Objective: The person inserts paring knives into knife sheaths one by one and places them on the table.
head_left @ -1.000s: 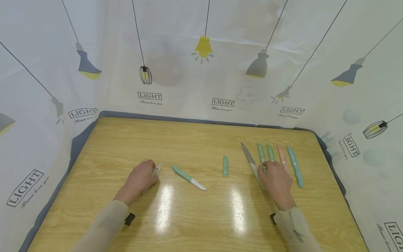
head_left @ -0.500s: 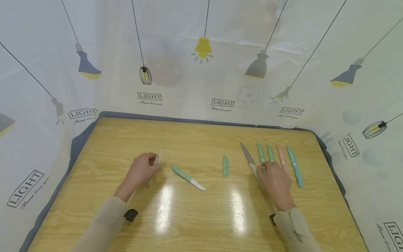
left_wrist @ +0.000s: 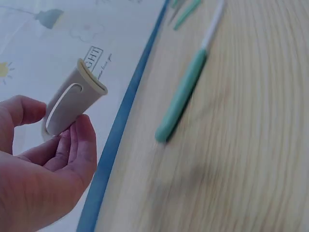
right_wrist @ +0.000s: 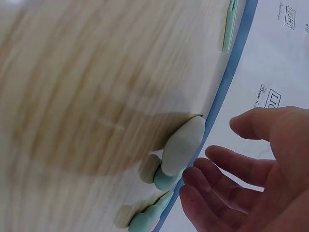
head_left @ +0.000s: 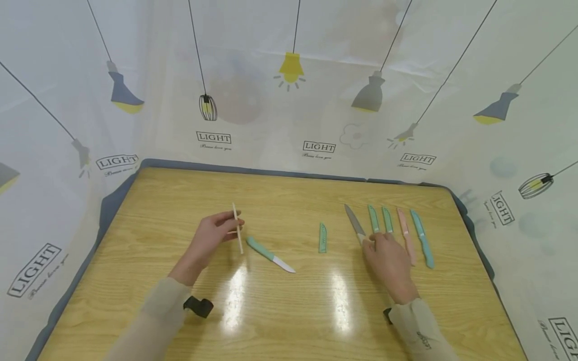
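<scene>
My left hand pinches a cream knife sheath between thumb and fingers, raised above the table. Its slotted open end tilts up and away in the left wrist view; in the head view the sheath appears edge-on. My right hand hovers over the handle of a grey-bladed knife, thumb and fingers parted around nothing. That white handle lies just beyond the fingertips in the right wrist view. Between the hands lie a green-handled knife with a bare white blade and a green sheath.
Two green knives, a pink knife and a light blue knife lie in a row at the right, partly behind the right hand. The wooden table meets a lamp-patterned curtain at its back and sides.
My left hand has lifted the cream sheath, carried it rightward and turned it edge-on. My right hand has shifted slightly left, over the white knife handle, uncovering more of the pink knife.
</scene>
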`<state>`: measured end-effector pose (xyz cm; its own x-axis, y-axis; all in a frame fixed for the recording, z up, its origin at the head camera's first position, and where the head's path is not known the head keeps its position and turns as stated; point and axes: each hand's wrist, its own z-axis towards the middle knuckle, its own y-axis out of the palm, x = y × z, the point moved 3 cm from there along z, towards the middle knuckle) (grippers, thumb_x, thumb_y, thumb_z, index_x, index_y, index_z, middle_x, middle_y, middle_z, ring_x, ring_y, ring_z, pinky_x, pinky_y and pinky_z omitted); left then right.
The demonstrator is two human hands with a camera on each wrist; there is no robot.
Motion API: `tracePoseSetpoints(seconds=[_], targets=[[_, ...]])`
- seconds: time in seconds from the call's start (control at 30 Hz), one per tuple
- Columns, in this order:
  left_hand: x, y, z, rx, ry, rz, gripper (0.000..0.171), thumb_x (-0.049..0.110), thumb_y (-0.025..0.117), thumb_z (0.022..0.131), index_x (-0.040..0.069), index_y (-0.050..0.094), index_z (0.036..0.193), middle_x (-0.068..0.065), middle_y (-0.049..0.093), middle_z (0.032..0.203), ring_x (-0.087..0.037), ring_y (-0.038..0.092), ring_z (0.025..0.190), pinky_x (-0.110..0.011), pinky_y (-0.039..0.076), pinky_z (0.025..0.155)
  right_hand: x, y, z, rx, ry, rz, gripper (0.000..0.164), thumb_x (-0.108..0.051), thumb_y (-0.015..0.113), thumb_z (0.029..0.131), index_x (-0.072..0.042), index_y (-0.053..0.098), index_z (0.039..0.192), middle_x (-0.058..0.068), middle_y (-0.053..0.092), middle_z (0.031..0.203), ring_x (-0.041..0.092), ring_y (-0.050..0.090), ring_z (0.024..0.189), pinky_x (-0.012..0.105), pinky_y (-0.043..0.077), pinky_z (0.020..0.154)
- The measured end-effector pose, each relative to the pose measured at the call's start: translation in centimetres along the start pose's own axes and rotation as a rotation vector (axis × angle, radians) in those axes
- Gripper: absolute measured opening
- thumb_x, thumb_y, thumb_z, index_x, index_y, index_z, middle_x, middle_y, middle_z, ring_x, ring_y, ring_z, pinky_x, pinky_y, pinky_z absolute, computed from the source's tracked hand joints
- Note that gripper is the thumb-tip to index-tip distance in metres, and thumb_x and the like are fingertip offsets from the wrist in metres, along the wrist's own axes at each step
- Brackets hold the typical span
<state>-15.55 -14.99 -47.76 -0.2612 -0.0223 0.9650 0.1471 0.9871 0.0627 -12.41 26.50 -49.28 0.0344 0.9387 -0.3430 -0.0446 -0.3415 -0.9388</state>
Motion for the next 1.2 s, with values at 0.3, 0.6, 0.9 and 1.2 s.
tracePoseSetpoints(seconds=[0.3, 0.6, 0.9, 1.2], targets=[[-0.4, 1.8, 0.3, -0.099, -0.044, -0.347, 0.049, 0.006, 0.046, 0.101, -0.010, 0.034, 0.145, -0.025, 0.053, 0.133, -0.037, 0.047, 0.126, -0.037, 0.046, 0.098, -0.1, 0.5, -0.1, -0.019, -0.029, -0.027, 0.041, -0.030, 0.055, 0.095, 0.004, 0.066, 0.114, 0.019, 0.062, 0.100, 0.021, 0.055, 0.065, 0.034, 0.048, 0.049], [-1.0, 3.1, 0.9, -0.063, -0.107, -0.457, 0.045, 0.001, 0.039, 0.103, -0.009, 0.033, 0.146, -0.030, 0.040, 0.143, -0.038, 0.042, 0.130, -0.034, 0.046, 0.098, -0.2, 0.7, -0.2, -0.003, -0.054, -0.031, 0.039, -0.027, 0.060, 0.093, 0.007, 0.066, 0.111, 0.021, 0.063, 0.096, 0.026, 0.059, 0.072, 0.041, 0.053, 0.057], [-1.4, 4.0, 1.0, -0.028, -0.147, -0.532, 0.045, 0.008, 0.040, 0.104, -0.008, 0.034, 0.146, -0.022, 0.053, 0.135, -0.026, 0.056, 0.120, -0.038, 0.045, 0.100, -0.5, 0.7, 0.1, -0.016, -0.054, -0.074, 0.036, -0.026, 0.063, 0.092, 0.008, 0.068, 0.105, 0.020, 0.062, 0.089, 0.024, 0.057, 0.066, 0.039, 0.051, 0.052], [-1.9, 5.3, 1.5, -0.017, -0.178, -0.592, 0.047, 0.008, 0.041, 0.103, -0.008, 0.032, 0.146, -0.017, 0.061, 0.127, -0.025, 0.059, 0.116, -0.038, 0.047, 0.097, -0.5, 1.2, 0.3, -0.008, -0.100, -0.103, 0.030, -0.021, 0.061, 0.093, 0.009, 0.067, 0.094, 0.014, 0.057, 0.074, 0.021, 0.051, 0.060, 0.037, 0.048, 0.048]])
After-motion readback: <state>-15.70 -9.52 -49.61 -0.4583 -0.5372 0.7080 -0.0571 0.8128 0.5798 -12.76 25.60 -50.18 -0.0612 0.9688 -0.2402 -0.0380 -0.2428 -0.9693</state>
